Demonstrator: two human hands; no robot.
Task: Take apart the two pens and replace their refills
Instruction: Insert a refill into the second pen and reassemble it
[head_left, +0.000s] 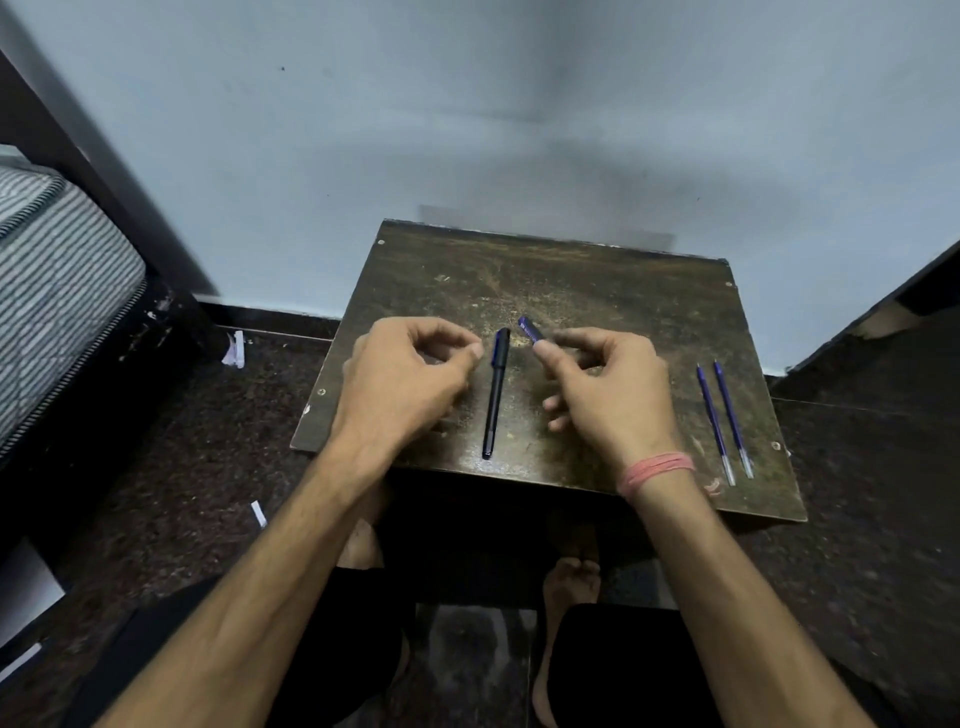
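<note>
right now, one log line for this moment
right hand grips pen | left hand empty | second pen on table | refills unused

The room is dim, lit softly from above and behind the person, whose broad, diffuse shadow falls on the pale wall (519, 130) beyond the small table (597, 291). A faint sheen glints on the tabletop's worn middle. The wide lens bends the straight edges at the frame's sides, and the mattress (57, 270) at left looks smeared. The right hand (602, 395) shows slight motion blur at its fingertips; the floor (182, 457) is grainy and murky.
</note>
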